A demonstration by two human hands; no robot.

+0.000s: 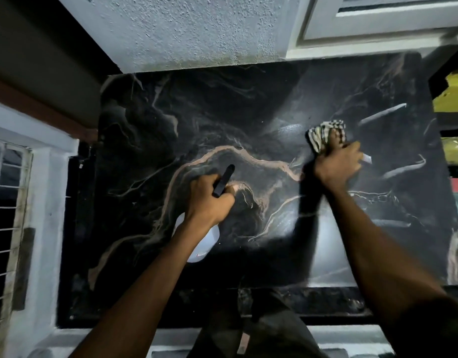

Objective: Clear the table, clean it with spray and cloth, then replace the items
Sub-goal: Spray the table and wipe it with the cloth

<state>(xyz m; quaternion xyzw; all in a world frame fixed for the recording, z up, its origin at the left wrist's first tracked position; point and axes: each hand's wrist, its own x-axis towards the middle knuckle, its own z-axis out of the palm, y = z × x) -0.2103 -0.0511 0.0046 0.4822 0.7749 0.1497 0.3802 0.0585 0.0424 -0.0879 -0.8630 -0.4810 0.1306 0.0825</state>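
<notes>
The black marble table (222, 120) with tan veins fills the middle of the view. My left hand (209, 200) grips a spray bottle over the table's centre: its black nozzle (224, 180) points away from me and its white body (202, 244) shows under my wrist. My right hand (337, 164) is closed on a black-and-white checked cloth (323, 136) pressed on the table's right part. The hand and cloth look blurred. Shiny wet streaks (383, 113) lie on the marble around the cloth.
A rough white wall (196, 29) stands behind the table and a white window frame (377, 27) is at the back right. A barred window (5, 202) is at the left. Yellow and red things (452, 99) sit past the table's right edge.
</notes>
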